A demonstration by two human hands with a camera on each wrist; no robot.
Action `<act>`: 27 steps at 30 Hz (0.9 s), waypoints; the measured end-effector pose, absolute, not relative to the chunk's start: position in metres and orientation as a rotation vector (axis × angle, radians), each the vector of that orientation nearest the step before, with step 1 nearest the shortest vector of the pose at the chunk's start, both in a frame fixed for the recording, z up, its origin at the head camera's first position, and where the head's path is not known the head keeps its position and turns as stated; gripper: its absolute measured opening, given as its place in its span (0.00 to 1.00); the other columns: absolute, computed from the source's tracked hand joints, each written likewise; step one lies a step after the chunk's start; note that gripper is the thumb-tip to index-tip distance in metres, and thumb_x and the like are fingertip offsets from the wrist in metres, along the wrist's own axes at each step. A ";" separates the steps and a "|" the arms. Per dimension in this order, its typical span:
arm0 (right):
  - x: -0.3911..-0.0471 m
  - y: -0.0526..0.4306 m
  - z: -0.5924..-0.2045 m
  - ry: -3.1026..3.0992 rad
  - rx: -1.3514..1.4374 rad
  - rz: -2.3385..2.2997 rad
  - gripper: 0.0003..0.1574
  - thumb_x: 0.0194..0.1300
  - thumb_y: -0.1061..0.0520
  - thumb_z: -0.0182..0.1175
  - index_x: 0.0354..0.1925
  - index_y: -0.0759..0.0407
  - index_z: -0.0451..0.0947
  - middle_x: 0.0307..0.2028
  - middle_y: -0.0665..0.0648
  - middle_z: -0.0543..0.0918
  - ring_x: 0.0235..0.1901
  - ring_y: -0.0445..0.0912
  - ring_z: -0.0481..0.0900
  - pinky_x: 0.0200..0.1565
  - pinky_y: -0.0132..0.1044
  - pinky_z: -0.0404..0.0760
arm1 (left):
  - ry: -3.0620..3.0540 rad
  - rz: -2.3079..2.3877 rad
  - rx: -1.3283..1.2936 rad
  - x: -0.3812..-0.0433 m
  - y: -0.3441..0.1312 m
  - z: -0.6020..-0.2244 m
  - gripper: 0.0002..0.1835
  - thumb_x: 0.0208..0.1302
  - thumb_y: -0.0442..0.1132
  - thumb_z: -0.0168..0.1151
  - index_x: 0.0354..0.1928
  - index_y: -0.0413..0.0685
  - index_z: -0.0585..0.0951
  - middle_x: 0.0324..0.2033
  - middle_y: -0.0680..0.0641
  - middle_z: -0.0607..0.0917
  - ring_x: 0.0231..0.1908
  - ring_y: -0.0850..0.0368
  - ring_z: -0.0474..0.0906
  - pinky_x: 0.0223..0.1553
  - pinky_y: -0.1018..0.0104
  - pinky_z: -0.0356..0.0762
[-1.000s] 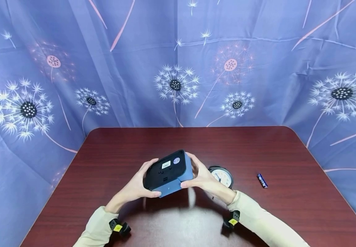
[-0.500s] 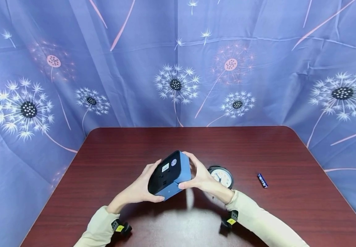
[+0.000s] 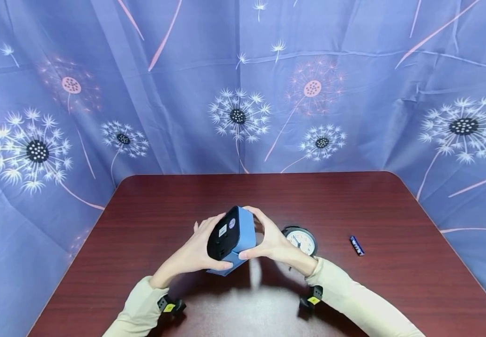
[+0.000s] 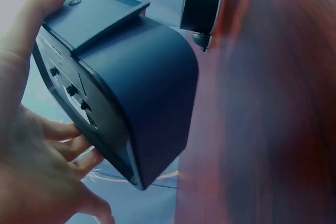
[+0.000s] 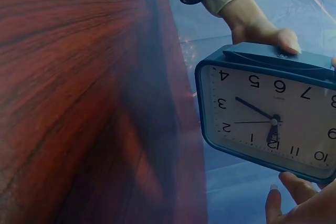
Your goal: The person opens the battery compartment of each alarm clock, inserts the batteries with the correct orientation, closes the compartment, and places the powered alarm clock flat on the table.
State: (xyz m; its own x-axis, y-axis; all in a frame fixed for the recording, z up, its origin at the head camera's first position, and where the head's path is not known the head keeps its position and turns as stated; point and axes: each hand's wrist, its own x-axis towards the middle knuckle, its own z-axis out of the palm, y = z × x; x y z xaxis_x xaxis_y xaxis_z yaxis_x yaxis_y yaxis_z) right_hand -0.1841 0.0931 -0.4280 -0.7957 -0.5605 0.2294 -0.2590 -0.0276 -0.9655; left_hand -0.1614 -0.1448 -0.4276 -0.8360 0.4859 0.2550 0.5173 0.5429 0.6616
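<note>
Forearms (image 3: 352, 297) angle inward; left hand (image 3: 195, 249) and right hand (image 3: 273, 242) face each other, fingers (image 3: 256, 213) curved, thumbs (image 3: 222, 265) lowermost in head view.

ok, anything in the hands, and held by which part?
The blue clock, by its casing: left hand and right hand both grip it, thumbs on the edge beside the numeral 6.

Blue clock (image 3: 232, 239) of smooth satin plastic, flat paper-looking label (image 3: 223, 230), glossy wood-grain table (image 3: 394, 281), creased matt cloth curtain (image 3: 184, 103), matt cloth sleeves (image 3: 352, 295), smooth plastic-looking round clock (image 4: 201, 2)
</note>
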 end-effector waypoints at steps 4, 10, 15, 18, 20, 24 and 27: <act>-0.184 0.090 -0.425 2.005 -0.883 -1.919 0.61 0.41 0.54 0.80 0.70 0.47 0.57 0.61 0.57 0.71 0.58 0.51 0.73 0.56 0.40 0.78 | -2.682 -1.195 -0.849 -0.161 -0.144 -0.425 0.58 0.34 0.51 0.81 0.70 0.49 0.61 0.61 0.45 0.71 0.59 0.49 0.68 0.58 0.41 0.70; -0.187 0.087 -0.423 1.963 -0.961 -1.917 0.64 0.44 0.55 0.79 0.72 0.43 0.53 0.65 0.56 0.67 0.62 0.48 0.70 0.60 0.40 0.74 | -2.636 -1.189 -0.800 -0.161 -0.146 -0.424 0.57 0.30 0.49 0.83 0.67 0.49 0.64 0.58 0.46 0.73 0.56 0.52 0.71 0.53 0.51 0.77; -0.189 0.087 -0.431 1.858 -1.014 -1.945 0.72 0.44 0.40 0.76 0.76 0.49 0.44 0.70 0.60 0.62 0.65 0.39 0.66 0.64 0.37 0.68 | -2.593 -1.287 -0.779 -0.161 -0.148 -0.427 0.57 0.30 0.46 0.83 0.67 0.46 0.63 0.57 0.45 0.74 0.54 0.53 0.74 0.53 0.54 0.78; -0.191 0.085 -0.439 1.764 -1.051 -1.977 0.77 0.42 0.35 0.74 0.77 0.55 0.39 0.72 0.65 0.58 0.66 0.37 0.65 0.65 0.35 0.67 | -2.551 -1.413 -0.767 -0.163 -0.149 -0.427 0.56 0.32 0.43 0.83 0.67 0.44 0.62 0.56 0.44 0.75 0.51 0.53 0.77 0.52 0.56 0.80; -0.192 0.084 -0.444 1.731 -1.079 -1.978 0.79 0.42 0.34 0.73 0.77 0.57 0.38 0.72 0.69 0.56 0.66 0.40 0.65 0.66 0.38 0.67 | -2.525 -1.481 -0.754 -0.164 -0.150 -0.427 0.55 0.34 0.41 0.82 0.68 0.44 0.62 0.56 0.43 0.75 0.50 0.53 0.78 0.51 0.56 0.80; -0.190 0.083 -0.451 1.732 -1.059 -1.911 0.78 0.43 0.39 0.75 0.77 0.56 0.36 0.73 0.68 0.54 0.70 0.52 0.61 0.69 0.52 0.62 | -2.510 -1.569 -0.727 -0.165 -0.151 -0.427 0.54 0.36 0.39 0.81 0.68 0.42 0.61 0.59 0.41 0.73 0.56 0.50 0.74 0.57 0.53 0.77; -0.186 0.082 -0.455 1.757 -1.014 -1.835 0.78 0.45 0.44 0.76 0.77 0.54 0.35 0.74 0.65 0.53 0.72 0.59 0.55 0.70 0.59 0.55 | -2.525 -1.629 -0.701 -0.165 -0.150 -0.427 0.54 0.38 0.38 0.80 0.68 0.39 0.59 0.61 0.38 0.70 0.61 0.46 0.68 0.60 0.51 0.73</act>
State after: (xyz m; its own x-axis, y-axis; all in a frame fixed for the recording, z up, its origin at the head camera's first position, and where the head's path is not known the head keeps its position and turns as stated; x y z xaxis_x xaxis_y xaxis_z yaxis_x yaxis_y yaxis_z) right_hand -0.1862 0.0821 -0.4548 -0.6550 -0.7219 0.2231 -0.1918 -0.1266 -0.9732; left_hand -0.1650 -0.1503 -0.4272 -0.8954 0.3418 0.2855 0.4010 0.3402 0.8505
